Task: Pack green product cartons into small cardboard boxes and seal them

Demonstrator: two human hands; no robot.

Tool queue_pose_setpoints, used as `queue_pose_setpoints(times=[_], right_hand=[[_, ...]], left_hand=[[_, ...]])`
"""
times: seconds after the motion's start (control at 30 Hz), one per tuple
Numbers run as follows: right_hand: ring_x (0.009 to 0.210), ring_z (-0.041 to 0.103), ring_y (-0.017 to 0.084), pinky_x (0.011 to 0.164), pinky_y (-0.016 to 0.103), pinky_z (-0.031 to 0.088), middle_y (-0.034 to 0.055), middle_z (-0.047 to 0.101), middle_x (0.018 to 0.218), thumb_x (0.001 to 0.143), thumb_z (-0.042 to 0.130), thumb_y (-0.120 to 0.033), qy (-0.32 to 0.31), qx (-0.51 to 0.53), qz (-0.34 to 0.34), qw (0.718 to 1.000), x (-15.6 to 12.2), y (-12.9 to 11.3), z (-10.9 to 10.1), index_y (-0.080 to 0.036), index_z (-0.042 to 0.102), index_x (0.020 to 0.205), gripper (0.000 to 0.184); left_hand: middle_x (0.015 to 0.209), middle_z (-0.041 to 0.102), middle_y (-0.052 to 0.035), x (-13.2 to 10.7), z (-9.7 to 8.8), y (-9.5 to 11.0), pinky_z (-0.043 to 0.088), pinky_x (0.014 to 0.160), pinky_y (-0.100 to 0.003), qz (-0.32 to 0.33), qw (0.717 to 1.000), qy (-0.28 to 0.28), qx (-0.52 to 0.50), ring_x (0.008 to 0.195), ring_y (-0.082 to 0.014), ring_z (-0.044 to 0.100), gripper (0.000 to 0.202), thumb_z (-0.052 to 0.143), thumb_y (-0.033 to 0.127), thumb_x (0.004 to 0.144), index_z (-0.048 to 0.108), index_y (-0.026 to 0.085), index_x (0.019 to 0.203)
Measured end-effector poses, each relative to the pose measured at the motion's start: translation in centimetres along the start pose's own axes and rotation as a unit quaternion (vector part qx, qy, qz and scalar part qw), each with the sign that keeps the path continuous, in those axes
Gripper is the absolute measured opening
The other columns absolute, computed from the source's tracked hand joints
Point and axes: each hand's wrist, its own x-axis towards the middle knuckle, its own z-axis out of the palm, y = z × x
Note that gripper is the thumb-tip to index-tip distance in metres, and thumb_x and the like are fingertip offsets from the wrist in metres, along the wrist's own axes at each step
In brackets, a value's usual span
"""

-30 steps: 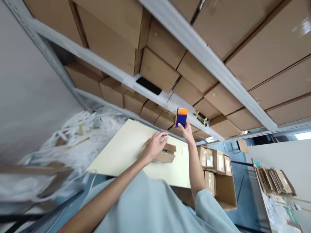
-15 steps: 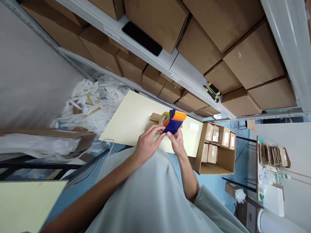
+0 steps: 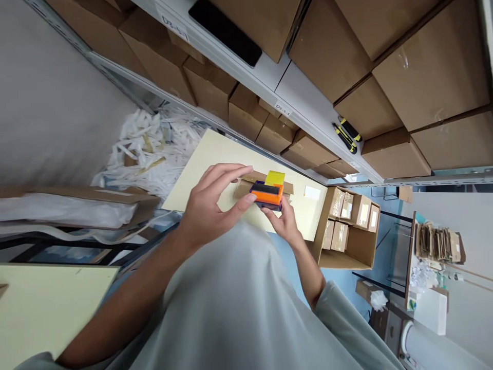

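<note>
A tape dispenser (image 3: pixel 266 194) with an orange, dark blue and black body is held above the pale yellow tabletop (image 3: pixel 204 164). Yellow tape (image 3: pixel 275 178) shows at its far side. My right hand (image 3: pixel 284 218) grips the dispenser from the right and below. At its left is my left hand (image 3: pixel 211 205), fingers stretched out and apart from the thumb. The left thumb tip lies at the dispenser's near left edge; whether it touches, I cannot tell. Behind the dispenser, a small cardboard box (image 3: pixel 242 188) lies on the tabletop, partly hidden by the hands and dispenser.
On the right stands an open carton (image 3: pixel 346 260) with several taped boxes inside. Shelving above holds cardboard boxes (image 3: pixel 327 51), a black phone-like slab (image 3: pixel 227 31) and two yellow-black cutters (image 3: pixel 348 134). Shredded white paper (image 3: pixel 134 139) is heaped at left. A white label (image 3: pixel 311 192) lies on the tabletop.
My left hand has let go of the dispenser, moved left and spread its fingers. The dispenser has turned in my right hand, so its orange and black side now faces me.
</note>
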Motion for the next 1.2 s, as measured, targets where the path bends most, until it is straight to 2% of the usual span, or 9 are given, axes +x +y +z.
queue_pose_setpoints(times=[0.1, 0.2, 0.33, 0.47, 0.6, 0.73, 0.87, 0.97, 1.2], right_hand=[[0.115, 0.078, 0.030, 0.104, 0.045, 0.067, 0.0129, 0.081, 0.124, 0.113, 0.077, -0.050, -0.002, -0.105, -0.068, 0.992, -0.1, 0.0, -1.3, -0.024, 0.072, 0.135, 0.035], [0.112, 0.075, 0.031, 0.103, 0.047, 0.066, 0.0118, 0.079, 0.118, 0.112, 0.076, -0.041, -0.003, -0.191, -0.140, 0.972, -0.1, 0.4, -2.4, -0.025, 0.070, 0.130, 0.025], [0.106, 0.073, 0.032, 0.104, 0.054, 0.063, 0.0104, 0.077, 0.111, 0.110, 0.071, -0.030, -0.006, -0.233, -0.208, 0.950, -0.1, 0.7, -3.5, -0.026, 0.067, 0.124, 0.015], [0.099, 0.072, 0.031, 0.099, 0.053, 0.063, 0.0088, 0.075, 0.103, 0.110, 0.064, -0.026, 0.020, -0.268, -0.258, 0.928, -0.1, 0.5, -4.3, -0.026, 0.065, 0.121, 0.011], [0.098, 0.072, 0.030, 0.096, 0.051, 0.064, 0.0089, 0.075, 0.103, 0.112, 0.064, -0.027, 0.044, -0.290, -0.287, 0.912, 0.0, -0.3, -4.8, -0.027, 0.065, 0.122, 0.011], [0.097, 0.073, 0.029, 0.097, 0.052, 0.065, 0.0087, 0.076, 0.104, 0.115, 0.059, -0.028, 0.078, -0.321, -0.309, 0.892, 0.0, -0.8, -5.1, -0.027, 0.067, 0.121, 0.010], [0.093, 0.071, 0.029, 0.097, 0.052, 0.065, 0.0083, 0.075, 0.098, 0.116, 0.056, -0.031, 0.057, -0.323, -0.273, 0.904, -0.4, -0.9, -5.4, -0.028, 0.069, 0.112, 0.014], [0.096, 0.072, 0.029, 0.098, 0.052, 0.064, 0.0092, 0.076, 0.101, 0.116, 0.057, -0.027, 0.053, -0.314, -0.279, 0.906, -0.7, -1.1, -5.7, -0.027, 0.069, 0.114, 0.013], [0.095, 0.074, 0.027, 0.096, 0.047, 0.059, 0.0077, 0.078, 0.101, 0.112, 0.062, -0.022, 0.106, -0.395, -0.349, 0.843, -0.5, -1.7, -5.7, -0.025, 0.067, 0.113, 0.005]], left_hand=[[0.132, 0.082, -0.0084, 1.1, -0.8, 0.5, 0.066, 0.115, -0.049, 0.044, 0.999, -0.023, 0.013, 0.128, -0.0283, 0.075, 0.035, 0.063, 0.043, 0.117, 0.079, 0.027, 0.143], [0.130, 0.084, -0.0063, 1.4, -0.9, 0.7, 0.067, 0.115, -0.047, 0.086, 0.996, -0.028, 0.018, 0.127, -0.0258, 0.075, 0.028, 0.066, 0.038, 0.118, 0.079, 0.028, 0.141], [0.125, 0.086, -0.0026, 1.4, -1.0, 1.1, 0.069, 0.112, -0.046, 0.128, 0.991, -0.039, 0.018, 0.123, -0.0242, 0.078, 0.029, 0.071, 0.028, 0.114, 0.079, 0.032, 0.142], [0.124, 0.087, -0.0006, 1.6, -1.4, 2.1, 0.072, 0.109, -0.048, 0.158, 0.986, -0.052, 0.022, 0.119, -0.0240, 0.081, 0.036, 0.069, 0.019, 0.111, 0.079, 0.036, 0.142], [0.123, 0.087, 0.0006, 1.8, -1.7, 2.9, 0.074, 0.108, -0.051, 0.166, 0.983, -0.076, 0.033, 0.121, -0.0255, 0.082, 0.049, 0.064, 0.013, 0.106, 0.077, 0.041, 0.144], [0.132, 0.086, 0.0022, 1.8, -1.9, 3.3, 0.075, 0.106, -0.048, 0.229, 0.969, -0.076, 0.056, 0.122, -0.0241, 0.080, 0.058, 0.063, 0.006, 0.104, 0.072, 0.041, 0.149], [0.127, 0.087, 0.0046, 1.6, -2.1, 3.7, 0.076, 0.106, -0.047, 0.240, 0.966, -0.057, 0.073, 0.125, -0.0234, 0.082, 0.054, 0.065, 0.005, 0.104, 0.073, 0.040, 0.144], [0.125, 0.088, 0.0049, 1.2, -2.5, 4.1, 0.077, 0.104, -0.047, 0.252, 0.962, -0.052, 0.091, 0.125, -0.0234, 0.084, 0.051, 0.067, 0.006, 0.103, 0.074, 0.038, 0.142], [0.120, 0.090, -0.0011, 0.5, -3.4, 5.3, 0.078, 0.093, -0.043, 0.267, 0.957, -0.021, 0.110, 0.113, -0.0239, 0.086, 0.036, 0.069, 0.008, 0.103, 0.080, 0.030, 0.130]])
